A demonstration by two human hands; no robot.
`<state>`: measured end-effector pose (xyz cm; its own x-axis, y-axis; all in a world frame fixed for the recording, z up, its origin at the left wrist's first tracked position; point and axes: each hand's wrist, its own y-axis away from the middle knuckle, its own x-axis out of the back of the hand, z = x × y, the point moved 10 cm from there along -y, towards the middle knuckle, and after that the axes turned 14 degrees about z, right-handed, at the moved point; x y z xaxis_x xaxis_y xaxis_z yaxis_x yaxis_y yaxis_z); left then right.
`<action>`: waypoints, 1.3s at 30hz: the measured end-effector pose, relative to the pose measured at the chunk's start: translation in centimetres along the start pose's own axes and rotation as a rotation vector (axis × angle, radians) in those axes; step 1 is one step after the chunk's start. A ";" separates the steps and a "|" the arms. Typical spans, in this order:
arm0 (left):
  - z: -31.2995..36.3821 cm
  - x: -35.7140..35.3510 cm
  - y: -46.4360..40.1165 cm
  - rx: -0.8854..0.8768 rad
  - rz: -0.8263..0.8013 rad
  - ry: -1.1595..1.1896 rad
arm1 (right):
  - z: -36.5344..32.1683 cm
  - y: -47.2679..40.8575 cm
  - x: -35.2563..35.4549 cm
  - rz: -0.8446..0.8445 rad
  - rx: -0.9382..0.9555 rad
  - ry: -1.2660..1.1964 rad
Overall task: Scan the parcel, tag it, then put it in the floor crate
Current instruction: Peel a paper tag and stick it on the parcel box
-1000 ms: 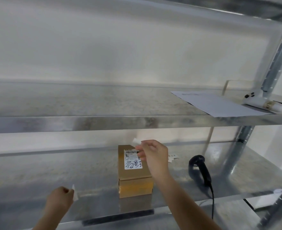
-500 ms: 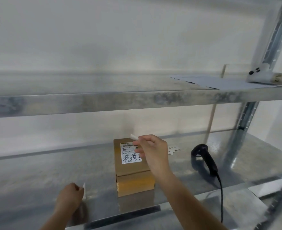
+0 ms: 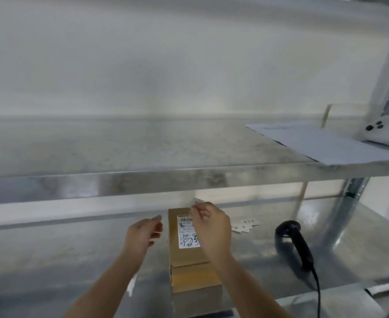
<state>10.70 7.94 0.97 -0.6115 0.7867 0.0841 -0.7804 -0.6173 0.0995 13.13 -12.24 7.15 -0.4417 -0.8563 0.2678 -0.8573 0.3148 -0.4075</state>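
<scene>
The parcel point(image 3: 190, 265) is a brown cardboard box with a white shipping label point(image 3: 185, 235), lying on the lower metal shelf point(image 3: 51, 260). My right hand point(image 3: 211, 226) hovers over the parcel's far end, with thumb and forefinger pinching a small white tag point(image 3: 195, 201). My left hand point(image 3: 143, 235) is just left of the parcel, fingers apart and not touching it. A white paper scrap point(image 3: 131, 285) shows beside my left forearm. The black barcode scanner point(image 3: 296, 244) lies to the right of the parcel, its cable running toward the front edge. No floor crate is in view.
Several loose white tags point(image 3: 245, 225) lie behind my right hand. The upper shelf point(image 3: 143, 177) overhangs the work area and carries a white paper sheet point(image 3: 326, 145) and a white device point(image 3: 381, 131) at its right end. A metal upright point(image 3: 349, 216) stands on the right.
My left hand has risen from the shelf's front edge to beside the parcel and opened, letting go of its white slip. My right hand still pinches the tag. The camera tilted up.
</scene>
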 end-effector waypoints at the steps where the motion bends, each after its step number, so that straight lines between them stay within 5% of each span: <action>1: 0.9 -1.5 0.8 0.069 -0.078 0.041 | -0.2 0.1 -0.1 0.005 0.034 0.055; 5: 2.7 -5.5 3.0 0.144 -0.271 0.040 | -0.1 0.9 -0.2 -0.021 0.076 0.181; 12: 1.7 -5.2 2.7 0.112 -0.158 0.007 | 0.5 1.3 -0.2 -0.077 0.119 0.261; 17: 1.4 -4.6 2.0 0.063 -0.132 -0.093 | 3.2 0.3 1.8 0.016 -0.148 0.120; 21: 1.6 -4.7 1.8 0.005 -0.159 -0.191 | 4.5 -0.8 1.0 -0.120 -0.289 0.004; 39: -3.4 -8.9 -3.5 -0.137 -0.096 -0.304 | 11.1 -4.2 -5.3 -0.284 -0.185 -0.041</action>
<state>18.43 3.18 -3.48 -0.4841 0.7910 0.3740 -0.8551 -0.5183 -0.0107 22.02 -13.56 -2.28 -0.1709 -0.9349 0.3111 -0.9796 0.1273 -0.1554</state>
